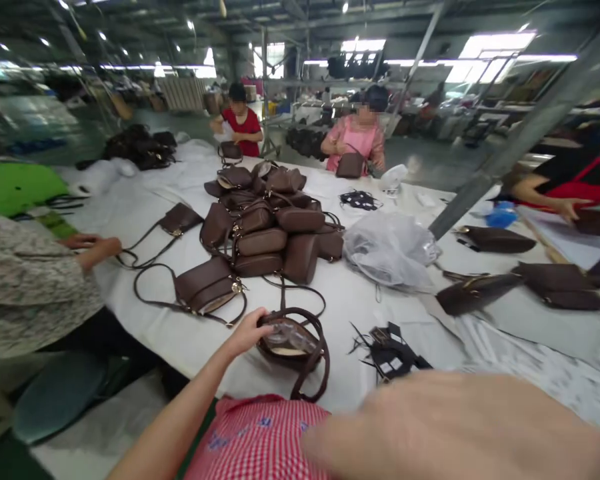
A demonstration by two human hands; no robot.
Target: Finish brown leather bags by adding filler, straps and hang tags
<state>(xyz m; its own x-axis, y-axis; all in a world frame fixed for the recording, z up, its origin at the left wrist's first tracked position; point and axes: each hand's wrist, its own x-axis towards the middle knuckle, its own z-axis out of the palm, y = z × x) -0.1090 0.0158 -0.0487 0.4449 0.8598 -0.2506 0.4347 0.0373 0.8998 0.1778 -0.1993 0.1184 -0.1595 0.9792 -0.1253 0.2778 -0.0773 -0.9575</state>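
My left hand (pixel 253 331) grips the left rim of an open brown handbag (pixel 291 347) at the near edge of the white table (pixel 215 353). Clear plastic and a light lining show inside the bag, and its strap loops over the right side. Close to the camera, my right hand (pixel 460 427) is large and blurred at the lower right, apart from the bag; its fingers are too smeared to read. Black tags (pixel 393 353) lie between the bag and that hand. Beyond the bag is a heap of brown bags (pixel 265 233).
Clear plastic (pixel 390 250) lies right of the heap. A metal post (pixel 510 147) slants up at the right, near more brown bags (pixel 480 292). A person in a floral sleeve (pixel 35 280) stands at left; others handle bags across the table and at far right.
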